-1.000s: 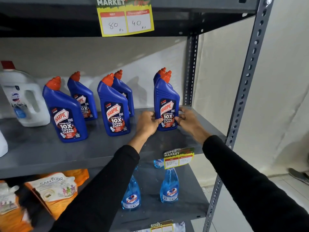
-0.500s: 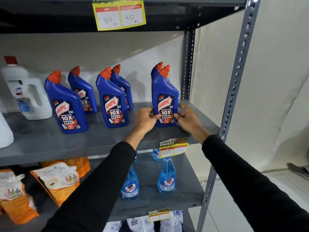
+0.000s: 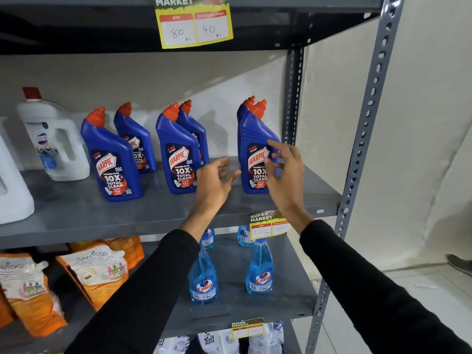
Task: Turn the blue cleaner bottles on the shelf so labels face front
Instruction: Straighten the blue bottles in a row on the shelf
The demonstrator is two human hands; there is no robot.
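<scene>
Several blue Harpic bottles with orange caps stand in pairs on the grey middle shelf (image 3: 76, 221). The front left bottle (image 3: 112, 159), the front middle bottle (image 3: 177, 154) and the front right bottle (image 3: 251, 149) show their labels to the front. A back bottle (image 3: 132, 136) stands behind the left one, another (image 3: 194, 126) behind the middle one, and a third is mostly hidden behind the right one. My left hand (image 3: 217, 180) hovers open just left of the right bottle, not touching it. My right hand (image 3: 286, 172) is open in front of that bottle's right side.
A white jug (image 3: 51, 141) stands at the left of the shelf. A grey perforated upright (image 3: 362, 139) bounds the right side. Price tags (image 3: 194, 24) hang from the shelf edges. Below are blue spray bottles (image 3: 259, 269) and orange pouches (image 3: 99, 272).
Both hands have let go of the right front bottle and drawn back from it with fingers spread. The bottle stays standing with its label forward.
</scene>
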